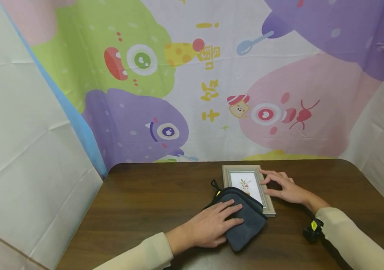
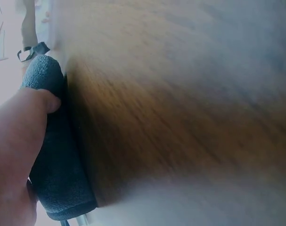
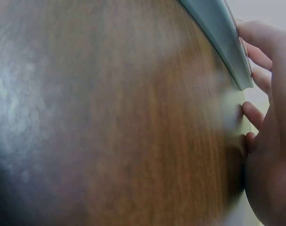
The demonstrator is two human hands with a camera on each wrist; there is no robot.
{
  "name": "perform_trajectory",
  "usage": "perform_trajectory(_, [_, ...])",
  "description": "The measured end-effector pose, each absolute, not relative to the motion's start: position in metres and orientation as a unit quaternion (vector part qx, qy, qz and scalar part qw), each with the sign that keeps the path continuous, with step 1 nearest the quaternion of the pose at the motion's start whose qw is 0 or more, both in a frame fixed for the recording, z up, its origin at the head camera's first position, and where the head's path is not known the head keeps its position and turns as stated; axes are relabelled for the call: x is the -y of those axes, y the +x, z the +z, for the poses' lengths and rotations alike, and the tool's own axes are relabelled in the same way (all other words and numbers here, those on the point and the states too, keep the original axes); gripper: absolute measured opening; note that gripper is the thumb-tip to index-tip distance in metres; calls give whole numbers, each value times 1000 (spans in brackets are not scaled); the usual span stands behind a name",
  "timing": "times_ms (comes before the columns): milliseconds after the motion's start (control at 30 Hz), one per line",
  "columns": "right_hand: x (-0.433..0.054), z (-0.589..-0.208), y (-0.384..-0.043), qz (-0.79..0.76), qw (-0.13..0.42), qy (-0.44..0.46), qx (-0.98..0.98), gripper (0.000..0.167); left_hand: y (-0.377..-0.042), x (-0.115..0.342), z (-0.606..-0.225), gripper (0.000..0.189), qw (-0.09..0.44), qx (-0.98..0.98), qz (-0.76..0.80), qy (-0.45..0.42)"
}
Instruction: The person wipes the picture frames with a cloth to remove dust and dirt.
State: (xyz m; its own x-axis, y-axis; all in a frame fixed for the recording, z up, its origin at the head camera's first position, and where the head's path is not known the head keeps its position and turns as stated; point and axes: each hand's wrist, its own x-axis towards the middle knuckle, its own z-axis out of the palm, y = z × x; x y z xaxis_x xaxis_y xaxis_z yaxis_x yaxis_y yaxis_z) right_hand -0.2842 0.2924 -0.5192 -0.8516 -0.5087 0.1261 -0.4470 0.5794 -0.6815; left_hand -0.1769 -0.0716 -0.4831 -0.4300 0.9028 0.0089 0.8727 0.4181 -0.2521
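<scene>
In the head view a dark grey cloth pouch or folded towel (image 1: 246,228), with black edging and a small loop, lies tilted over the lower left part of a picture frame (image 1: 268,202). The frame is pale with a plant picture inside and rests flat on the table. My left hand (image 1: 210,225) rests on the grey cloth with its fingers spread; in the left wrist view its thumb touches the side of the thick, fuzzy cloth (image 2: 62,160). Against the frame's right edge, the fingertips of my right hand (image 1: 286,189) touch it, with the fingers slightly bent.
The brown wooden table (image 1: 137,210) has rounded far corners. Behind it hangs a cartoon-printed curtain (image 1: 212,142), with white sheets (image 1: 26,150) at the sides. A small black camera (image 1: 313,230) is strapped to the right wrist.
</scene>
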Motion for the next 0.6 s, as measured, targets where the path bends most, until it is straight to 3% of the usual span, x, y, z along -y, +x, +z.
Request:
perform_trajectory(200, [-292,-520,-283,-375,41,-272,-885,16,-178,72,-482,73,40,847,108,-519])
perform_trajectory(600, [-292,-519,-284,-374,42,-275,-885,18,-178,73,-486,75,44,846,121,-517])
